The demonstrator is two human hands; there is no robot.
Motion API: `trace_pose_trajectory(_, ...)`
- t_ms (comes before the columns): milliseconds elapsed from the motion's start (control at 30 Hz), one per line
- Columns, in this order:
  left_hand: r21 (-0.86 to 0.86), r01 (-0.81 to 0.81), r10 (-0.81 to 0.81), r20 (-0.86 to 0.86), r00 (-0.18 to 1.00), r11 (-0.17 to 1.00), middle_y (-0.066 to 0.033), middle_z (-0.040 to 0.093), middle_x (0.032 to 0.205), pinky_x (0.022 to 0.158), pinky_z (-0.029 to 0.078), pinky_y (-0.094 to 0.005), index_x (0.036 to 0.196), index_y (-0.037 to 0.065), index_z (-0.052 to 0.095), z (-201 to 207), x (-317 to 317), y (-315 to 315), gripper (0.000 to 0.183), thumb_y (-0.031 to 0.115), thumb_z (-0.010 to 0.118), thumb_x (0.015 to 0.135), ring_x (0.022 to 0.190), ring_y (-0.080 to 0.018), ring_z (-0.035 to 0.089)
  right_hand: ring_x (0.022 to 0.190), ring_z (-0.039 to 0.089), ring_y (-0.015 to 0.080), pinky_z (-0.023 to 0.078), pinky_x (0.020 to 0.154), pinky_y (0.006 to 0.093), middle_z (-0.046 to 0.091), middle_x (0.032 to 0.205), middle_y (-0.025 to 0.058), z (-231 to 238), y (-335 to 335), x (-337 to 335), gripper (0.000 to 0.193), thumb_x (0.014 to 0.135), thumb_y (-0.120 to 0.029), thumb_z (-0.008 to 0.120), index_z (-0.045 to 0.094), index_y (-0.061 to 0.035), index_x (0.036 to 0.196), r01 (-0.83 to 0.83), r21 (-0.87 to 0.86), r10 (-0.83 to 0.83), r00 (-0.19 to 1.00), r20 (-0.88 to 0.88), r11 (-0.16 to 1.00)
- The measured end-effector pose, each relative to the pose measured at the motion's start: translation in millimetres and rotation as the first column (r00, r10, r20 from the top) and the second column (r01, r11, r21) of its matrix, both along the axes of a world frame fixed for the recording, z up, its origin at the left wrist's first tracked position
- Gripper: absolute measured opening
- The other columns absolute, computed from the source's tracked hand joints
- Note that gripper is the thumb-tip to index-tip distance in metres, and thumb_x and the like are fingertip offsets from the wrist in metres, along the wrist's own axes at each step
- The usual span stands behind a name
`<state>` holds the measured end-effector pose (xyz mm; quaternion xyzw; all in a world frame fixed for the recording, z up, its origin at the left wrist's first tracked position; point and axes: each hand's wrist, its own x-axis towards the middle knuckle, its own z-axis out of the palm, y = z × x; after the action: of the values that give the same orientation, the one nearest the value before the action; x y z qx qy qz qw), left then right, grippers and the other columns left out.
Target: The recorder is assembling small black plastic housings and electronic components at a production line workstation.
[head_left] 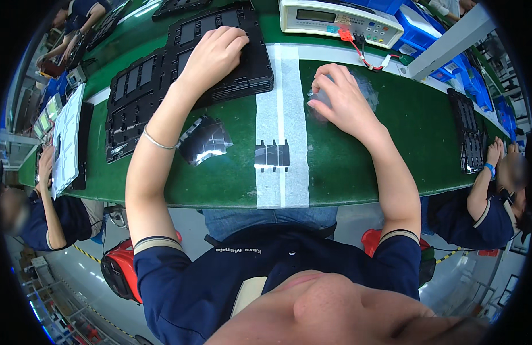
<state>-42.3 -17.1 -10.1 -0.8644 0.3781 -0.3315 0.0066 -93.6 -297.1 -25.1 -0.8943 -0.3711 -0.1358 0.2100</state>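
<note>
My left hand (217, 57) is over a stack of black moulded plastic trays (251, 69), its fingers bent together at the top tray; whatever they grip is hidden. My right hand (346, 103) hovers at a loose pile of clear plastic films (366, 92), its fingers curved and the thumb apart from them. Between the hands, a flat silvery-black piece with small dark tabs (272, 156) lies on a white strip (267, 190) taped down the green table. Shiny dark film sheets (205, 140) rest under my left forearm.
Another black tray (134, 86) lies left of the stack. At the back stands a white bench meter (340, 23) with red and black leads (358, 49), near a grey post (450, 43) and blue bins (421, 29). Co-workers sit at both sides; a black tray (466, 132) is at right.
</note>
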Motion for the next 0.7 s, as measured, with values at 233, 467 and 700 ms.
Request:
trace_pose_trajectory(233,-0.494,0.011,-0.017,-0.008,1.000,0.869,-0.0097,0.062,0.085,0.064,0.049,-0.0316,0.080,0.002,0.061,7,-13,-13,0.009,0.007,0.063,0.073,0.074,-0.0281,0.060,0.091,0.052,0.0198,0.043,0.078,0.0321,0.053,0.092,0.0058,-6,17,-9,0.012,0.081,-0.014,0.059,0.055,-0.0030,0.085,-0.053,0.354,0.216,0.872,-0.440,0.934)
trace_pose_trajectory(467,-0.083,0.408,-0.408,0.023,0.913,0.909,-0.0130,0.060,0.092,0.059,0.049,-0.0293,0.079,-0.004,0.056,8,-112,-61,0.025,0.008,0.059,0.057,0.077,-0.0245,0.058,0.065,0.044,0.0064,0.036,0.061,0.0200,0.051,0.074,-0.0033,-9,42,-51,0.018,0.089,-0.023,0.051,0.057,-0.0090,0.080,0.626,0.660,0.686,0.260,-0.679,0.415)
trace_pose_trajectory(700,-0.801,-0.013,-0.490,-0.379,0.785,0.599,-0.0158,0.051,0.106,0.079,0.046,-0.0356,0.112,0.003,0.040,-17,-121,-47,0.045,-0.010,0.052,0.070,0.097,-0.0272,0.053,0.064,0.045,0.0064,0.038,0.059,0.0217,0.050,0.068,0.0001,-1,35,-47,0.018,0.084,-0.016,0.058,0.057,-0.0001,0.075,0.196,0.723,0.394,0.730,-0.559,0.662)
